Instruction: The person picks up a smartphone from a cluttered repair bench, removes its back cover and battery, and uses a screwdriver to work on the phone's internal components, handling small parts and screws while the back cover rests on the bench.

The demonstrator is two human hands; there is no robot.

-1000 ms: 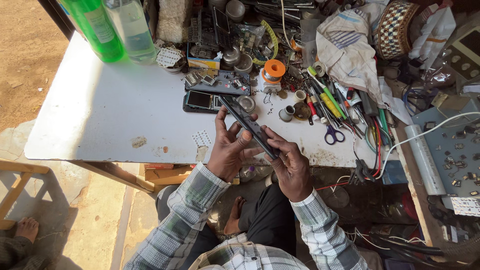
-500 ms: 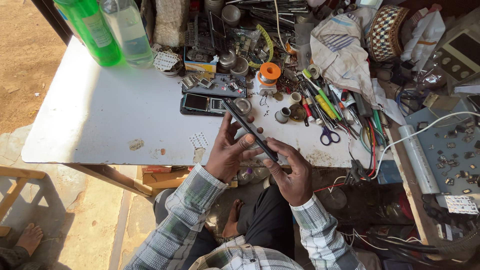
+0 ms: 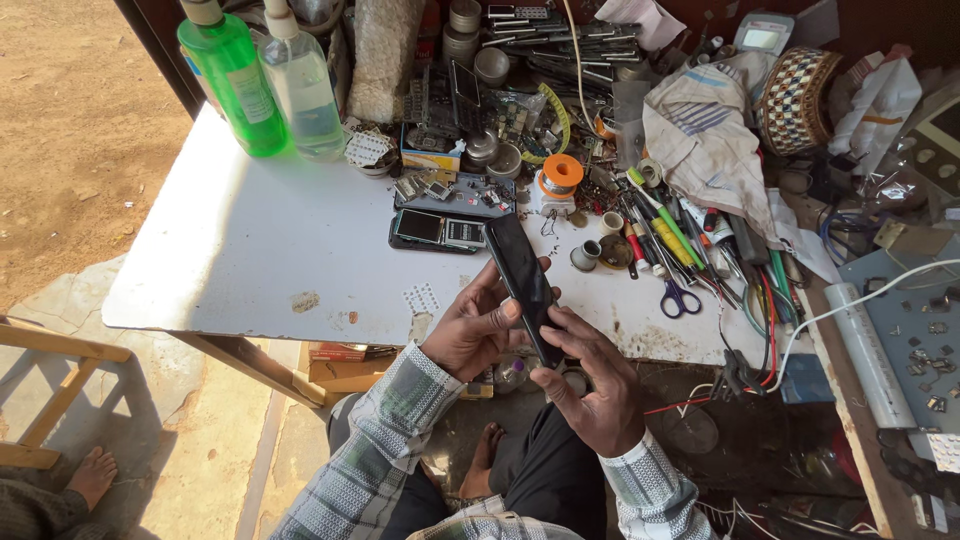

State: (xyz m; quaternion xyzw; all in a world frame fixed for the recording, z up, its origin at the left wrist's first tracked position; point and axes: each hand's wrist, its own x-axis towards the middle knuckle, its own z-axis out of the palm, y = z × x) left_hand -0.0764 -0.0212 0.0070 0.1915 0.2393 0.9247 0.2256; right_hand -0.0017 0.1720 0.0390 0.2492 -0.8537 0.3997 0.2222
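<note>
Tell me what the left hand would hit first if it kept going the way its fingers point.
The left hand already touches the black phone; its fingers point right, so that comes first, though depth is unclear.

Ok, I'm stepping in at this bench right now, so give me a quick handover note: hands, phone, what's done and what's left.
Left hand: grips the black phone from the side, thumb on its edge.
Right hand: holds the phone's lower end, fingers curled around it.
Phone: tilted up over the white table edge, dark face showing, in one piece.
Done: phone picked up.
Left: not opened; scissors and screwdrivers lie untouched.
</note>
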